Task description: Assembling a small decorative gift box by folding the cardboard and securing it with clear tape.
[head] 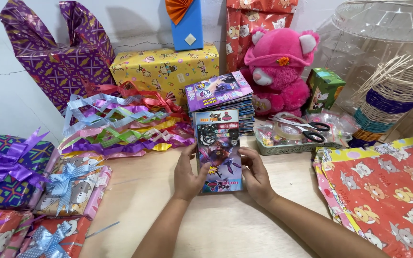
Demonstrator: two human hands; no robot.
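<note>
My left hand (187,174) and my right hand (255,176) hold a tall, flat packet with colourful cartoon print (218,150) between them, upright above the wooden table (144,191). The left hand grips its left edge, the right hand its right edge and lower corner. Just behind the packet stands a stack of similar packets (223,98) with a purple one on top.
A heap of ribbon bows (120,126) lies at the left, with wrapped gifts (10,174) near the left edge. A red sheet of cat-print wrapping paper (388,196) lies at the right. Scissors (307,126) and tape rest on a tray (290,147). A pink teddy bear (278,71) sits behind.
</note>
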